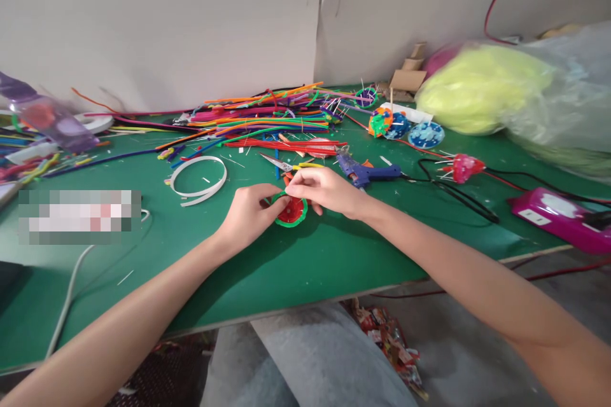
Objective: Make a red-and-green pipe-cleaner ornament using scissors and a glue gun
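Close to the middle of the table, my left hand [251, 213] grips a small red round craft piece with a green rim [292, 212] between thumb and fingers. Small white specks or stick ends show on its red face. My right hand [329, 189] is closed in a pinch at the piece's upper edge; what its fingertips hold is too small to make out. Just beyond the hands are scissors with yellow handles [308, 166], blades pointing left. A blue glue gun [365, 172] lies right of my right hand.
Coloured pipe cleaners [262, 121] are heaped along the back. A white strip coil [198, 181] lies left. Blue round pieces [426, 135], a pink one with sticks [465, 168], a magenta power strip [558, 216] and plastic bags [487, 86] are right. The table's front edge is near my lap.
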Available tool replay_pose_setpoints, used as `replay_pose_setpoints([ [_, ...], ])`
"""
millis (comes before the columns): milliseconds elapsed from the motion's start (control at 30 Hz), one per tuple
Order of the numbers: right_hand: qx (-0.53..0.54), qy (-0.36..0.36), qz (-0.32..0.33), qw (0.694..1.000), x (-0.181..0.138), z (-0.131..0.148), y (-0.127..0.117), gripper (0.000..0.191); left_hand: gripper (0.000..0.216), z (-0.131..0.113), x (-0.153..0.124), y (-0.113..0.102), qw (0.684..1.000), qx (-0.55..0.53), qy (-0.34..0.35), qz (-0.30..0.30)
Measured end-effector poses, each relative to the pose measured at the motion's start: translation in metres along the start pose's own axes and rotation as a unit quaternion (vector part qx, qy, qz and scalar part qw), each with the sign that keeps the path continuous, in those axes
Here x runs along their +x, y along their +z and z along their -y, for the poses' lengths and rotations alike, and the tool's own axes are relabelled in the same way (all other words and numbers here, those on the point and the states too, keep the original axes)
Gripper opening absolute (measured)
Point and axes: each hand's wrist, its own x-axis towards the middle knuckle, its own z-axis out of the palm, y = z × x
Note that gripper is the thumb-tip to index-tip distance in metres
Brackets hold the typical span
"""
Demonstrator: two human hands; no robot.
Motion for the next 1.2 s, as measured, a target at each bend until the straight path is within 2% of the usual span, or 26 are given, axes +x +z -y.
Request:
replay_pose_setpoints([
  [300,0.051,0.009,0.038,0.998,0.0007,-0.0007,-0.0021,0.027,0.024,-0.0004,-0.0007,0.0015,1.000,0.001,0.017,-0.005],
  [500,0.054,-0.003,0.032,0.998,0.0012,-0.0043,0.0006,0.031,0.024,0.0002,-0.0007,0.0025,1.000,0.002,0.014,0.000],
  [800,0.061,0.031,0.026,0.997,0.0018,-0.0001,-0.0031,0.017,0.021,0.0012,-0.0007,0.0014,1.000,0.017,0.022,0.000],
  [1200,0.018,0.017,0.021,0.999,0.0014,-0.0058,-0.0004,0.013,0.022,0.0022,-0.0013,0.0051,0.997,0.041,0.059,0.012],
])
